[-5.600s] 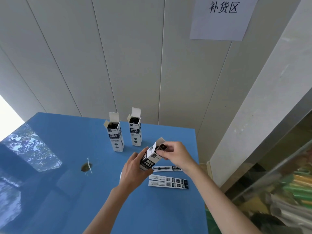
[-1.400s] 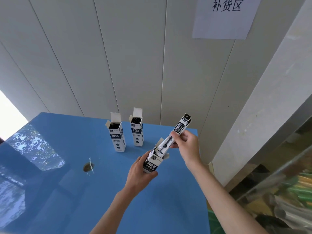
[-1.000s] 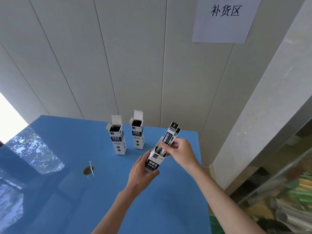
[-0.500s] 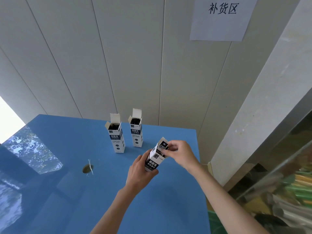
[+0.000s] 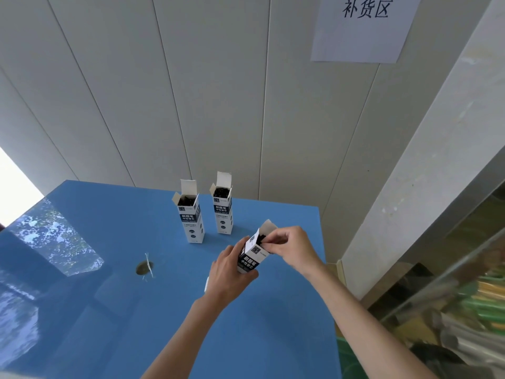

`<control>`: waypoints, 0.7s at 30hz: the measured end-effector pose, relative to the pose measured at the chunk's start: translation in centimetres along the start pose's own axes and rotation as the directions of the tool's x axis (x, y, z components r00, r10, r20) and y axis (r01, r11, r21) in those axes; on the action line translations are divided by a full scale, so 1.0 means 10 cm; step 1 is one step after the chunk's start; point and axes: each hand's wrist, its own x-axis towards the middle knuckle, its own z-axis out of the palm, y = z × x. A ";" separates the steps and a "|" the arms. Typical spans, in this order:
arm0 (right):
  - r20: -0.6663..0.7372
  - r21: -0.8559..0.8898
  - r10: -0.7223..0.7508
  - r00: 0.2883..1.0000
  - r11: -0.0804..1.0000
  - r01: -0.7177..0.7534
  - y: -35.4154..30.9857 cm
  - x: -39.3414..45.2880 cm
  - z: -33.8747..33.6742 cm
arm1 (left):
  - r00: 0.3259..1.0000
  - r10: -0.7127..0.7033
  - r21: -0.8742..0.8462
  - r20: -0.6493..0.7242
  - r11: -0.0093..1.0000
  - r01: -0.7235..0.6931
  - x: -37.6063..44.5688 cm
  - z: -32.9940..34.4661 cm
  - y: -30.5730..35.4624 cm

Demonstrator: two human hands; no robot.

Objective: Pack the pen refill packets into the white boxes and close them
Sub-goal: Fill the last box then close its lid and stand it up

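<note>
— Where's our box?
— Tilted above the tabletop (image 5: 109, 310); our left hand (image 5: 228, 274) grips the box (image 5: 252, 255) from below.
— And the right hand (image 5: 293, 250)?
— Fingers curled, pinching at its open top. Two open boxes (image 5: 192, 220) stand behind.

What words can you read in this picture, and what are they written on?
"补货区": on the white paper sign taped to the wall.
"刷题笔 中性替芯": on the left standing box.
Same words, smaller, on the right standing box and the held box.
Smaller print and square codes on all boxes: too small to read.
</note>
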 end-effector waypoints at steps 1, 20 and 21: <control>0.018 -0.027 0.014 1.000 1.000 -0.014 0.01 0.01 -0.01 | 1.000 0.015 0.021 0.004 1.000 -0.015 0.00 0.00 -0.01; -0.295 -0.046 -0.194 0.935 0.981 0.189 -0.29 0.12 -0.58 | 0.984 0.157 -0.201 -0.086 0.964 -0.172 0.39 -0.08 0.46; -0.294 -0.038 -0.206 0.933 0.978 0.204 -0.31 0.13 -0.62 | 0.981 0.165 -0.238 -0.099 0.954 -0.184 0.41 -0.11 0.53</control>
